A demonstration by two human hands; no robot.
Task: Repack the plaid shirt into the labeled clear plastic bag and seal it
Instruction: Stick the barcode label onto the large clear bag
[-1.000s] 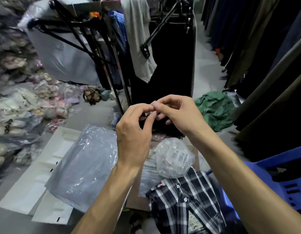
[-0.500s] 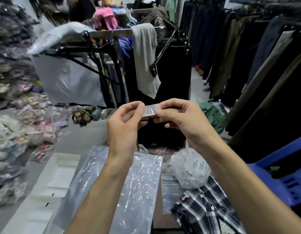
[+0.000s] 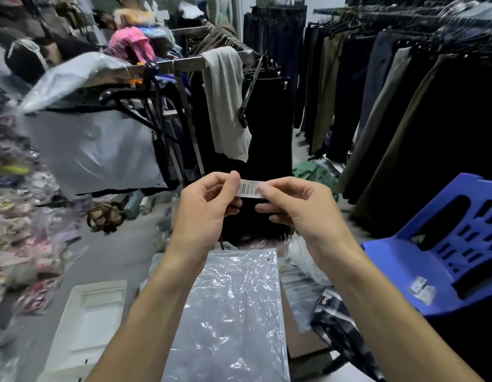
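Between my two raised hands I hold a small white barcode label (image 3: pixel 249 188). My left hand (image 3: pixel 205 208) pinches its left end and my right hand (image 3: pixel 297 208) pinches its right end. Below my forearms a clear plastic bag (image 3: pixel 231 312) lies flat. The black-and-white plaid shirt (image 3: pixel 338 318) lies at the lower right, partly hidden by my right forearm. A crumpled clear bag (image 3: pixel 302 257) sits beside the shirt, mostly behind my right wrist.
A blue plastic chair (image 3: pixel 432 260) stands at the right with small labels on its seat. White card inserts (image 3: pixel 85 326) lie at the lower left. Clothes racks (image 3: pixel 189 62) with hanging garments fill the back and right. Bagged goods (image 3: pixel 16 216) pile up at the left.
My hands have risen and pulled apart, stretching out the barcode label between them. My view has tilted up, so the plaid shirt has slid toward the lower right edge.
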